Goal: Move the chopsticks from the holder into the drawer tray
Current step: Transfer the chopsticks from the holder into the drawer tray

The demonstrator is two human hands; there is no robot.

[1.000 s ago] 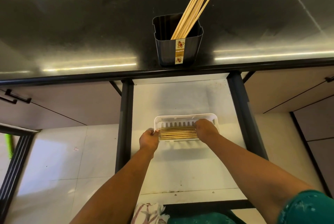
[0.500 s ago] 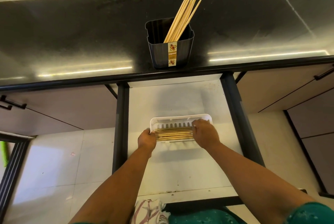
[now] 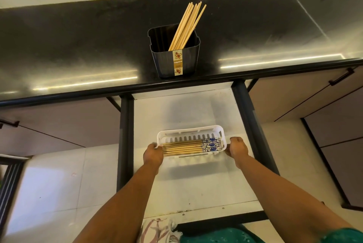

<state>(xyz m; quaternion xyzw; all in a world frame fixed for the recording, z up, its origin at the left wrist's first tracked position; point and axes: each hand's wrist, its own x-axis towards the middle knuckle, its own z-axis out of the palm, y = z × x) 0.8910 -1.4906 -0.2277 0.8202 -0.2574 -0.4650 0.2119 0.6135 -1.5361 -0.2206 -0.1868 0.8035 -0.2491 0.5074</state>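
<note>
While several chopsticks point(image 3: 187, 23) lean in the holder point(image 3: 174, 60) on the desk point(image 3: 78, 46), the left hand point(image 3: 153, 155) and right hand point(image 3: 237, 149) grip the tray point(image 3: 190, 134) ends, more chopsticks point(image 3: 182, 147) lying inside.

both your forearms reach forward and down, bare to the elbow, converging toward the white tray point(image 3: 191, 131). your left hand point(image 3: 153, 153) curls its fingers over the tray's left end, knuckles up. your right hand point(image 3: 237, 147) grips the tray's right end, fingers folded around the rim. a green sleeve shows at your right upper arm.
</note>
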